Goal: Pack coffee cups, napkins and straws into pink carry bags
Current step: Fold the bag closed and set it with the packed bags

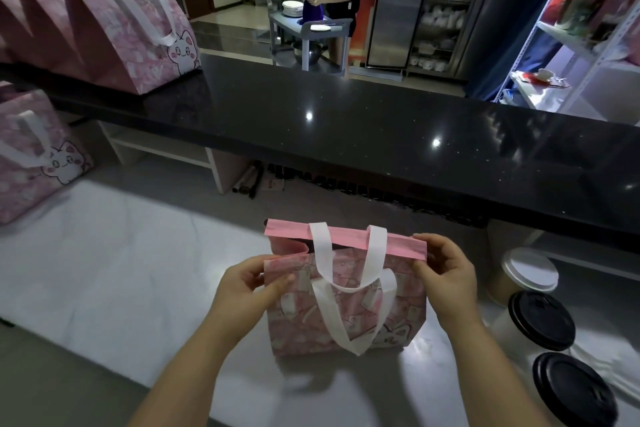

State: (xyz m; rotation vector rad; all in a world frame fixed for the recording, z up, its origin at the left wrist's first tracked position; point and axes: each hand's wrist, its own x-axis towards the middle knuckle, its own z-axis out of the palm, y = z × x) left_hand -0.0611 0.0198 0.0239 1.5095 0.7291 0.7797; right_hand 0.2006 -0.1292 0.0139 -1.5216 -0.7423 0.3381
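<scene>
left hand (249, 282) pinches pink bag (346, 308) rim | right hand (446, 274) pinches opposite rim | pull evenly apart (cups (542, 321) wait right of right hand)

Matt printed bag (346, 308) with white cloth handles (349, 274); glossy black stone counter (346, 121); paper cups (540, 326) with plastic lids (573, 388).

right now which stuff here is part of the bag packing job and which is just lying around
Job: pink bag, pinched by left hand and right hand; white-lidded cup; nearer black-lidded cup; farther black-lidded cup; other pink bags.
Lying about: plate stack; teacup.
</scene>
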